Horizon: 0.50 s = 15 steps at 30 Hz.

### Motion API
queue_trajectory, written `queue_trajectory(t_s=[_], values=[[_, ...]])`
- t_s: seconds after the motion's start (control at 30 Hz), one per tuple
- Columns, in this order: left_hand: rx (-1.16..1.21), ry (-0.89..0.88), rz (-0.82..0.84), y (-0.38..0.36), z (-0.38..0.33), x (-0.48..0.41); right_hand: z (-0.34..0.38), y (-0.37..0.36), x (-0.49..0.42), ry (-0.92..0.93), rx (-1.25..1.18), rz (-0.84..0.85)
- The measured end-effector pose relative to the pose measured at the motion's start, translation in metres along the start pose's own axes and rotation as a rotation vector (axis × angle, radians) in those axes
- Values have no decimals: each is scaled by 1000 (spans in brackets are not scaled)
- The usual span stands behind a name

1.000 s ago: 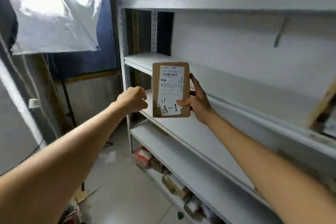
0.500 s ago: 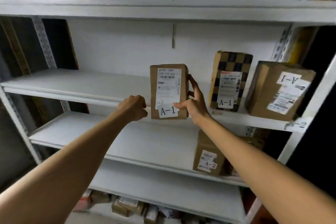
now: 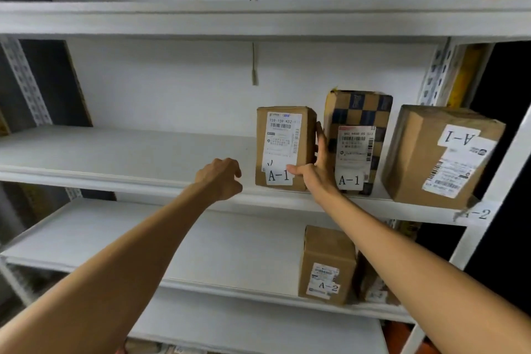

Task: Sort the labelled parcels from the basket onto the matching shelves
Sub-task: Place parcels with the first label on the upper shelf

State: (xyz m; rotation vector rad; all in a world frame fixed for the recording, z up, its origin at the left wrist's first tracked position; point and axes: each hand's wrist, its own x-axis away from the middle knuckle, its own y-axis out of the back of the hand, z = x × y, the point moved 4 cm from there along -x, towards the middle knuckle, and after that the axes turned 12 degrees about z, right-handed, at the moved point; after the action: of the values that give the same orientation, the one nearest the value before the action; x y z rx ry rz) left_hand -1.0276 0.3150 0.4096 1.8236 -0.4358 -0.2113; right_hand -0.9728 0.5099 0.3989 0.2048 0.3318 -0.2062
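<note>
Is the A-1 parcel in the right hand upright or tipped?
Upright: the A-1 parcel has its long side vertical, label reading level; the right hand holds it.

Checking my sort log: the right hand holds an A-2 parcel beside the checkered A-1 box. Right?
No. The head view shows the parcel in the right hand is labelled A-1, not A-2; it does stand beside the checkered A-1 box.

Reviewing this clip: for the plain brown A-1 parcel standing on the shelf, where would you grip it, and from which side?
Probably take the plain A-1 parcel by its left and right faces, coming from the front. It stands upright near the shelf edge, taller than wide; its left is free, and the right hand fills the gap to the checkered parcel.
</note>
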Motion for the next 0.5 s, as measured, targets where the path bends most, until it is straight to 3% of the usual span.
queue_trajectory(t_s=[0.1, 0.3, 0.5], values=[[65, -26, 43, 2, 1, -13, -10, -4, -19, -60, 5, 67], [111, -68, 54, 14, 3, -34, -32, -1, -44, -162, 129, 29], [169, -82, 63, 11, 7, -50, -46, 14, -46, -119, 258, -111]])
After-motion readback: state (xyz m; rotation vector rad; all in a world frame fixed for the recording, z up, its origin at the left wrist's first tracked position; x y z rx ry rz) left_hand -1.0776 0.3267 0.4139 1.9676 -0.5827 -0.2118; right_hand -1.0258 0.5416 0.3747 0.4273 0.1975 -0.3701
